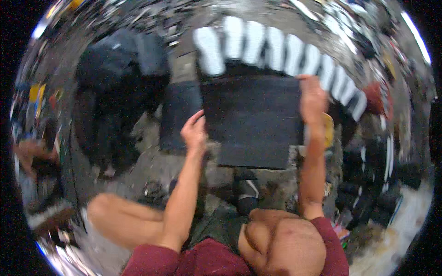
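A black rectangular sheet (253, 106) is stretched out flat in front of me, between my two hands. My left hand (195, 132) pinches it by its left edge. My right hand (313, 100) grips the upper right corner, with the fingers closed over the edge. Below the sheet, the edge of another black piece (255, 156) shows, partly hidden. Just beyond the far edge, white shoe soles (275, 46) are lined up in a curved row, several of them, running from the middle down to the right.
A large dark heap of cloth-like material (119, 64) stands at the left. Another dark panel (177, 124) lies beside my left hand. Something yellow (328, 131) sits by my right forearm. Dark blurred items (368, 193) fill the right side, and scraps litter the ground at the back.
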`<action>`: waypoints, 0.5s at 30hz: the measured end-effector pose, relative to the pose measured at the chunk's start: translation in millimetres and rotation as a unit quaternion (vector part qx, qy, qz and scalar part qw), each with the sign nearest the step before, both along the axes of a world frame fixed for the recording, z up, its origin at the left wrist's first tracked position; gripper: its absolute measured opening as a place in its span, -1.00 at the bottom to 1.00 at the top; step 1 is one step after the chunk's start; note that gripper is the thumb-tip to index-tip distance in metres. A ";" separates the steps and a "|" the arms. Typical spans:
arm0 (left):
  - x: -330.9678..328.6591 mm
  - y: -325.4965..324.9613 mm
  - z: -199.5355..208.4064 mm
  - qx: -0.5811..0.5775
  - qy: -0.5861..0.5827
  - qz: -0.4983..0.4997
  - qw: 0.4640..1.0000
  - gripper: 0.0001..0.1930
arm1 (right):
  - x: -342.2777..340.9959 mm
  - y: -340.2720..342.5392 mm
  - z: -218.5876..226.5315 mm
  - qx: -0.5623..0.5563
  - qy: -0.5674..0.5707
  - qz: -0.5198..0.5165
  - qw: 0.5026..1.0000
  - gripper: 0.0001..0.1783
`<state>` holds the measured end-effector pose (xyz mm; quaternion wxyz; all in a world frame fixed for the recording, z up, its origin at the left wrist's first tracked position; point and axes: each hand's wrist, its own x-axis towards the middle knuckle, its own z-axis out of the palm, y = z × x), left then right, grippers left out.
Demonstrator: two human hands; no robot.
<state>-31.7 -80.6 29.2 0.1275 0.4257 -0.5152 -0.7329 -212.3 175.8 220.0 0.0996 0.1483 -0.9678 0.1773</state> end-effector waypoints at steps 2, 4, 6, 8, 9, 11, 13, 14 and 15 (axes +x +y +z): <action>-0.2 6.2 -6.8 0.067 0.004 -0.002 0.998 -0.52 | 5.7 29.0 -48.8 -0.065 -0.130 -0.010 0.989 -0.66; 5.0 11.7 -15.6 0.047 -0.077 -0.009 0.996 -0.56 | 12.4 59.6 -81.6 -0.066 -0.060 -0.021 0.996 -0.66; 10.8 23.2 -23.3 -0.127 -0.112 -0.068 0.983 -0.61 | 3.7 92.8 -95.3 -0.161 -0.027 -0.029 0.986 -0.65; 13.7 47.4 -27.0 -0.393 -0.043 -0.193 0.898 -0.55 | -27.0 133.5 -94.4 -0.120 0.039 -0.074 0.989 -0.65; 12.1 60.1 -27.6 -0.505 -0.041 -0.241 0.828 -0.52 | -49.5 155.4 -91.8 -0.102 0.120 -0.056 0.986 -0.65; 12.7 94.1 -26.2 -0.525 0.048 -0.338 0.780 -0.46 | -90.3 210.7 -90.4 -0.110 0.121 -0.207 0.965 -0.61; 9.2 113.0 -23.2 -0.547 0.059 -0.424 0.719 -0.42 | -127.7 272.6 -97.3 -0.029 0.171 -0.298 0.939 -0.50; 8.9 118.5 -21.9 -0.564 0.035 -0.462 0.683 -0.40 | -140.1 302.4 -103.8 0.008 0.143 -0.353 0.925 -0.37; 8.8 121.5 -21.5 -0.580 0.010 -0.497 0.645 -0.38 | -148.5 330.0 -111.8 0.038 0.079 -0.434 0.897 -0.23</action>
